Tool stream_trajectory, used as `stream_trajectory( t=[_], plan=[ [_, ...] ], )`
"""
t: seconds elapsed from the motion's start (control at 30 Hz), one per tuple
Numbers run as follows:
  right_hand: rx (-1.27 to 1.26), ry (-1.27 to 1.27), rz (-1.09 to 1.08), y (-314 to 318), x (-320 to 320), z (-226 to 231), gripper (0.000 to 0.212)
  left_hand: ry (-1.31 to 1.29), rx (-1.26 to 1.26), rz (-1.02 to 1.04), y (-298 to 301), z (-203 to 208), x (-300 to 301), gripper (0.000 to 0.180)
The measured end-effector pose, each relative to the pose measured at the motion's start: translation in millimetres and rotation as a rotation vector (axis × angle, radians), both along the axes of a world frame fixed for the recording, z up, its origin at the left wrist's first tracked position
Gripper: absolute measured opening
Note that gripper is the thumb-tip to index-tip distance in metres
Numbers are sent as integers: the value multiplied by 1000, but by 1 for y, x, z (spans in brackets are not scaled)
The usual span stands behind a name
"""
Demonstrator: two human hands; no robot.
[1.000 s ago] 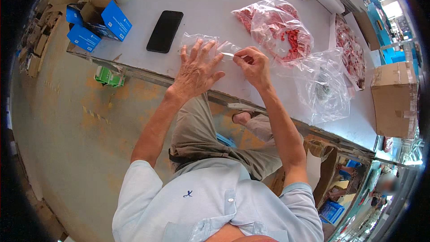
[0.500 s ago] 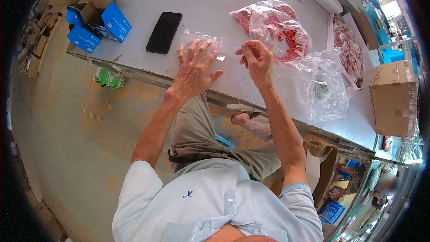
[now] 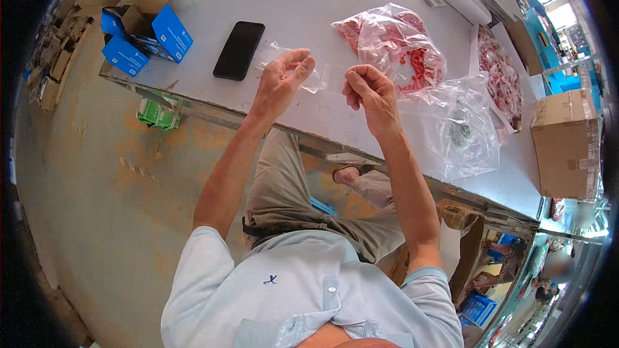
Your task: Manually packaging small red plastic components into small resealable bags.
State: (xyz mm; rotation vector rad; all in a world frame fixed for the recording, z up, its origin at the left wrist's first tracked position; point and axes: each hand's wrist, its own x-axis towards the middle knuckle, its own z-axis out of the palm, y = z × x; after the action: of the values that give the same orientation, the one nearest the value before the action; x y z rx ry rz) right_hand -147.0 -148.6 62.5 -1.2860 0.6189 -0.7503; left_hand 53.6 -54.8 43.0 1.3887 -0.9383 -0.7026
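Observation:
My left hand [image 3: 282, 84] is over a small clear plastic bag [image 3: 314, 81] near the front edge of the table. Its thumb and fingers are drawn together; whether they pinch the bag or anything else cannot be seen. To its right, my right hand [image 3: 372, 98] is closed in a pinch, knuckles up. What lies between its fingertips is hidden or too small to name. Just beyond the right hand, a large clear bag [image 3: 380, 37] of small red parts lies open. A crumpled clear bag [image 3: 461, 129] with greyish contents is beside my right wrist.
A black phone [image 3: 238, 51] lies left of my left hand, and an open blue box [image 3: 171, 33] stands farther left. At the right are a tray of bagged red parts [image 3: 500, 80] and a cardboard box [image 3: 565, 145]. The table's front edge [image 3: 309, 134] runs below my wrists.
My left hand has gone from spread flat on the small bag to raised with fingers and thumb together. My right hand has dipped slightly toward me, still pinched.

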Motion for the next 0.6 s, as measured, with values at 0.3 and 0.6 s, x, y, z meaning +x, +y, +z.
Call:
stream_trajectory(
  t=[0.3,0.6],
  plan=[
    [-2,33,3,2,-33,6,15,411,74,-287,10,-4,-25,14],
    [-144,153,-160,8,-58,5,16,431,38,-309,2,-6,-52,10]
  ],
)
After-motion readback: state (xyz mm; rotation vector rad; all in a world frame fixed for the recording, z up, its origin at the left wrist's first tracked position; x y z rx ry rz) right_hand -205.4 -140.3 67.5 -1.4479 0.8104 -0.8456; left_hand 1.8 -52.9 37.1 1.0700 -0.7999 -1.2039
